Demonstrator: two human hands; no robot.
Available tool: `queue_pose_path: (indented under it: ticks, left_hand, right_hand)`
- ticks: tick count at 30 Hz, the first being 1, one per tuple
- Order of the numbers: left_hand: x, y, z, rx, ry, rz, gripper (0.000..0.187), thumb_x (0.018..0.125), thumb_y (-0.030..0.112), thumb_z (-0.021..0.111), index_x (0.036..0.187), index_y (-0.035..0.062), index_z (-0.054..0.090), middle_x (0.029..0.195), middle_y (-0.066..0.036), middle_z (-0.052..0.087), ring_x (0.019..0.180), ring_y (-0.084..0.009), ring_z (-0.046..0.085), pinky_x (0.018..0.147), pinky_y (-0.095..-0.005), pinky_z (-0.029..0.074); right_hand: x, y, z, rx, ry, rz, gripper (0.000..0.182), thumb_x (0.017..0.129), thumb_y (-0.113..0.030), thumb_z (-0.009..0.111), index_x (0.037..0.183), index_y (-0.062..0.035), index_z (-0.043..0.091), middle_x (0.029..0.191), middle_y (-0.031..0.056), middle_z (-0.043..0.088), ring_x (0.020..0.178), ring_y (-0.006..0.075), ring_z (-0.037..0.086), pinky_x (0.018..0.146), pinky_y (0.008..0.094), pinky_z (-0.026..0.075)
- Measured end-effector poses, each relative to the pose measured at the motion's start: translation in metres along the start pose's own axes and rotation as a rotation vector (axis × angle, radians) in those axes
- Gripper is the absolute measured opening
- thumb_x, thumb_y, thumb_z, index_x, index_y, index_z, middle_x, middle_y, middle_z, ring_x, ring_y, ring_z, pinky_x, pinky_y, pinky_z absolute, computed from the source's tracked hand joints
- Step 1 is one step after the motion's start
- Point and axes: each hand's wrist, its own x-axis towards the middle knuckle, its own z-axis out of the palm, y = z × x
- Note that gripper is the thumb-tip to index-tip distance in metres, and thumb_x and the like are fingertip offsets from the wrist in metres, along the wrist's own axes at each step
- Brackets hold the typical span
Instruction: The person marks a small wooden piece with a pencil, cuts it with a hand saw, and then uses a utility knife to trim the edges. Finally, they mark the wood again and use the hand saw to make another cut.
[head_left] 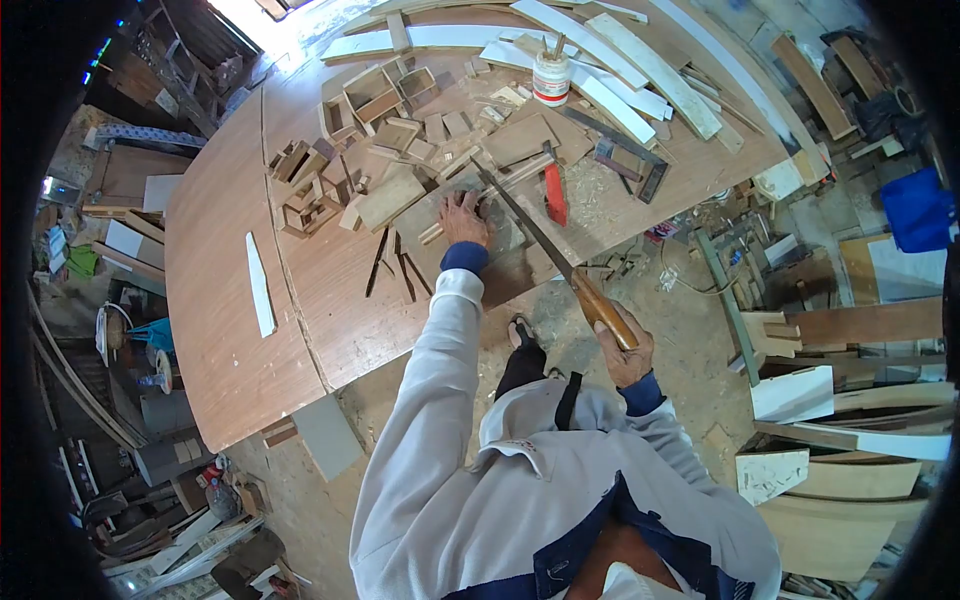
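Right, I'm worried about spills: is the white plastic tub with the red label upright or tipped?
Upright. The white plastic tub stands on its base, mouth up, with thin brown sticks poking from the top.

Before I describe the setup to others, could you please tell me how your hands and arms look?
The left hand and right hand are bare, without gloves. Both arms wear long, loose, pale grey-white sleeves, ending in dark blue cuffs at the wrists.
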Motion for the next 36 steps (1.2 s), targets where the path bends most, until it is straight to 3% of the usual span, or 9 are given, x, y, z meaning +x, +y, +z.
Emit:
queue_pose_path:
  ticks: [7, 10, 12, 19, 21, 25, 31, 34, 36]
  left_hand:
    - [-0.002, 0.000, 0.004, -0.047, 0.023, -0.036, 0.046, 0.059, 0.018, 0.069, 0.104, 0.0132, 0.063, 0.118, -0.014, 0.051, 0.113, -0.0381, 0.043, 0.097, -0.0502, 0.034]
    - [-0.001, -0.003, 0.006, -0.031, 0.023, -0.057, 0.048, 0.059, 0.018, 0.069, 0.106, 0.0144, 0.063, 0.121, -0.014, 0.051, 0.117, -0.0382, 0.040, 0.100, -0.0503, 0.033]
    - [-0.001, -0.002, 0.003, -0.048, -0.089, -0.106, 0.052, 0.064, 0.022, 0.066, 0.115, 0.0156, 0.060, 0.130, -0.019, 0.045, 0.122, -0.0418, 0.037, 0.104, -0.0523, 0.028]
    - [0.000, 0.000, 0.003, -0.056, -0.098, -0.099, 0.053, 0.063, 0.022, 0.066, 0.116, 0.0182, 0.061, 0.130, -0.020, 0.045, 0.122, -0.0418, 0.037, 0.104, -0.0518, 0.028]
    - [0.000, 0.003, 0.006, -0.056, -0.067, -0.115, 0.050, 0.061, 0.019, 0.069, 0.110, 0.0151, 0.062, 0.125, -0.012, 0.049, 0.122, -0.0369, 0.037, 0.102, -0.0502, 0.030]
    - [-0.002, -0.001, 0.017, 0.013, -0.034, -0.094, 0.049, 0.064, 0.021, 0.068, 0.112, 0.0162, 0.062, 0.128, -0.013, 0.047, 0.123, -0.0375, 0.036, 0.103, -0.0509, 0.029]
    - [0.014, 0.002, 0.009, -0.169, -0.031, -0.171, 0.033, 0.074, 0.031, 0.064, 0.102, 0.0156, 0.068, 0.116, -0.017, 0.059, 0.114, -0.0355, 0.049, 0.095, -0.0503, 0.037]
    - [0.023, 0.007, 0.005, -0.017, -0.077, -0.258, 0.032, 0.080, 0.041, 0.060, 0.098, 0.0161, 0.071, 0.104, -0.017, 0.064, 0.104, -0.0328, 0.058, 0.089, -0.0449, 0.043]
    - [0.029, 0.010, 0.004, 0.172, -0.235, -0.329, 0.039, 0.083, 0.049, 0.055, 0.099, 0.0176, 0.071, 0.103, -0.015, 0.066, 0.099, -0.0316, 0.061, 0.086, -0.0410, 0.045]
  right_hand:
    - [-0.002, 0.001, 0.003, 0.024, -0.076, 0.048, 0.040, 0.083, -0.006, 0.064, 0.120, 0.0031, 0.054, 0.101, 0.0152, 0.066, 0.089, 0.0138, 0.064, 0.076, 0.0257, 0.049]
    - [-0.002, 0.002, 0.004, 0.017, -0.081, 0.039, 0.039, 0.083, -0.007, 0.064, 0.120, 0.0028, 0.054, 0.100, 0.0155, 0.067, 0.087, 0.0141, 0.064, 0.075, 0.0261, 0.050]
    - [-0.002, 0.004, 0.003, -0.038, -0.078, -0.008, 0.039, 0.083, -0.007, 0.064, 0.120, 0.0026, 0.055, 0.098, 0.0156, 0.067, 0.085, 0.0157, 0.066, 0.074, 0.0260, 0.050]
    - [-0.003, -0.001, 0.002, -0.030, -0.055, -0.011, 0.037, 0.083, -0.008, 0.065, 0.118, 0.0025, 0.057, 0.097, 0.0155, 0.068, 0.084, 0.0168, 0.067, 0.074, 0.0257, 0.050]
    - [-0.003, 0.000, 0.001, -0.021, -0.052, 0.012, 0.037, 0.084, -0.008, 0.065, 0.118, 0.0024, 0.057, 0.097, 0.0149, 0.068, 0.084, 0.0149, 0.066, 0.075, 0.0250, 0.050]
    - [-0.004, 0.000, -0.002, -0.003, -0.051, 0.011, 0.037, 0.084, -0.007, 0.065, 0.119, 0.0021, 0.057, 0.097, 0.0146, 0.068, 0.084, 0.0145, 0.065, 0.075, 0.0244, 0.049]
    - [-0.002, 0.000, -0.002, -0.040, -0.060, -0.042, 0.038, 0.083, -0.006, 0.065, 0.119, 0.0010, 0.057, 0.098, 0.0141, 0.068, 0.082, 0.0149, 0.066, 0.074, 0.0243, 0.049]
    - [-0.004, 0.005, -0.001, 0.004, -0.033, -0.059, 0.039, 0.082, -0.005, 0.066, 0.119, 0.0004, 0.057, 0.099, 0.0140, 0.067, 0.080, 0.0147, 0.065, 0.072, 0.0244, 0.049]
    - [-0.006, 0.003, -0.001, 0.009, -0.061, 0.035, 0.040, 0.081, -0.005, 0.066, 0.120, 0.0003, 0.057, 0.100, 0.0142, 0.067, 0.082, 0.0155, 0.066, 0.072, 0.0252, 0.050]
